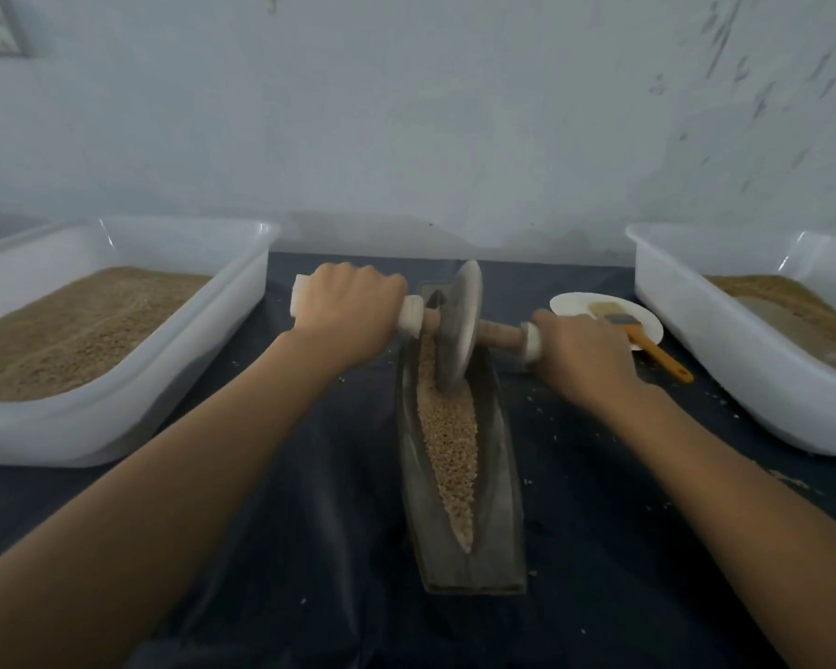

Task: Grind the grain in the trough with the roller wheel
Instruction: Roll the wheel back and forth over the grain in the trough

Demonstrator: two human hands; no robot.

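Both hands, left hand (346, 311) and right hand (582, 352), grip the roller wheel (457, 325) handles at the trough's (500, 475) far end; the grain (447, 437) looks mostly whole.

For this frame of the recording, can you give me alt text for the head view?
Two bare hands, left hand and right hand, grip the axle handles of a roller wheel standing in the grain toward the far end of a narrow trough. White tubs of grain sit on either side, left tub and right tub, with a brush on a plate.
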